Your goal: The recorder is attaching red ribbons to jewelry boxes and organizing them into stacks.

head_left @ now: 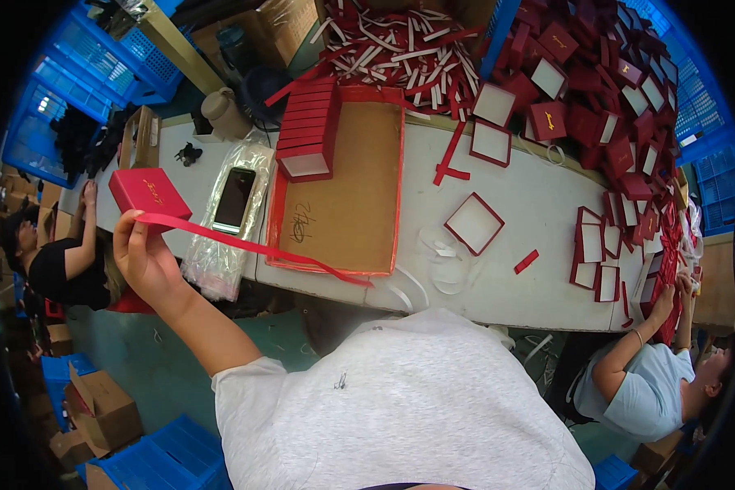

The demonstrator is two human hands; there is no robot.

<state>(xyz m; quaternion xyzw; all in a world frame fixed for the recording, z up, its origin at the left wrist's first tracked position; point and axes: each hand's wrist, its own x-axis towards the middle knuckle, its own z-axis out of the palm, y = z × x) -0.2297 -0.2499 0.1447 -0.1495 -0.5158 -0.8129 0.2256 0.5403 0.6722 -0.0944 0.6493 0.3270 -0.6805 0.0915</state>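
My left hand (147, 265) reaches out to the left, fingers closed on one end of a long red strip (245, 243). The strip stretches right across the phone's near end and the tray's front, its far end near the table's front edge. Right at my fingertips is a red lidded box (149, 193) with gold lettering; whether my fingers also grip it, I cannot tell. A shallow cardboard tray (347, 220) with red edges stands in front of me, and a stack of red boxes (309, 122) fills its far left part. My right hand is out of view.
A phone (235, 200) rests on clear plastic packaging (212, 273). Red and white strips (408, 57) are heaped behind the tray, many red boxes (580, 122) at far right. An open box part (474, 224) lies on the table (531, 220). Co-workers sit at both sides.
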